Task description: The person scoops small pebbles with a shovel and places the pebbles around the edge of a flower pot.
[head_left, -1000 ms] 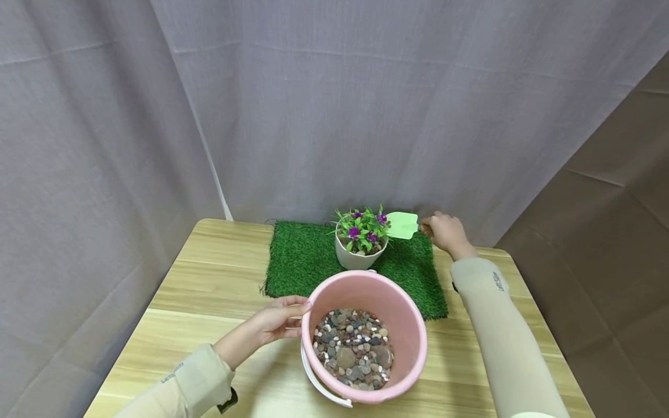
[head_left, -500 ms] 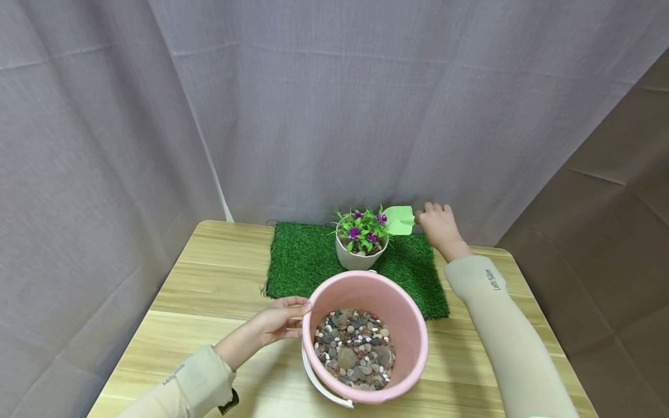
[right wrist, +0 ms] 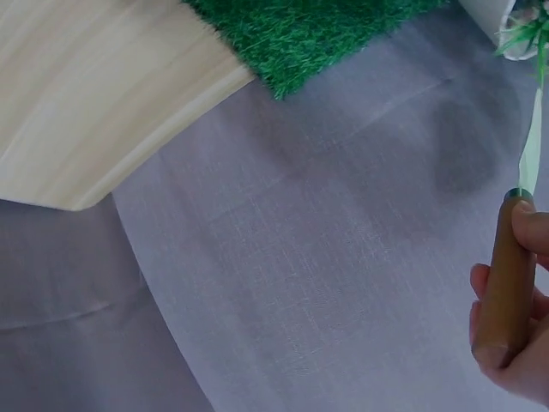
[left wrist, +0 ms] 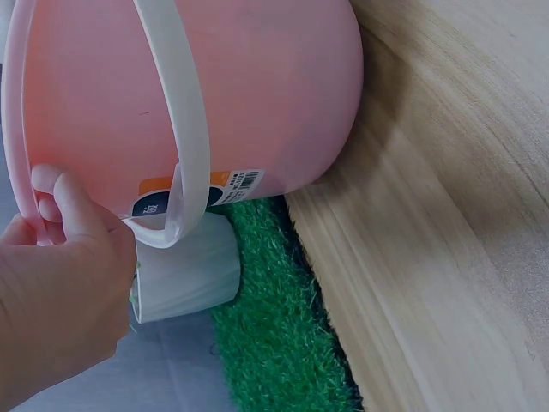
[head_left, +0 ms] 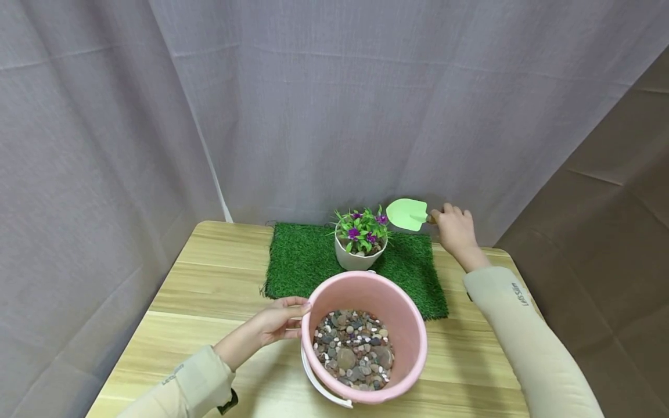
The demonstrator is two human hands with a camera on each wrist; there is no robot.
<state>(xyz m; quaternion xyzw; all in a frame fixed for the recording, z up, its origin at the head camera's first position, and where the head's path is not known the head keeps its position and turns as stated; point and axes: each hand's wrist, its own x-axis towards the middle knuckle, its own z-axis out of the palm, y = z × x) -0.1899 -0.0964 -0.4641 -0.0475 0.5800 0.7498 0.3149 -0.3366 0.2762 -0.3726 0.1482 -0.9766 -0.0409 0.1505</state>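
In the head view, the right hand [head_left: 456, 234] is gripping the green trowel [head_left: 406, 214] and is shifting outward: compared with half a second ago, the trowel is lying farther to the right, presenting more of its blade beside the plant [head_left: 363, 226]. The blade is showing no pebbles on its visible face, so the trowel is probably drawing back from the white pot [head_left: 356, 261], leaving the work there between strokes. The pot is standing upright on the grass mat [head_left: 300, 261]; the pink bucket [head_left: 366, 290] is standing nearer the person, holding pebbles [head_left: 355, 348] whose layout is appearing unchanged. In the left wrist view, the left hand [left wrist: 69, 266] is pinching the bucket's rim with bent fingers, apparently steadying it, while the white bail [left wrist: 182, 94] is lying across the outer wall. In the right wrist view, the fingers and thumb are wrapping the trowel's brown grip [right wrist: 506, 292]; the blade is appearing nearly edge-on, its tip pointing toward the leaves, and whether it is touching them cannot be told.
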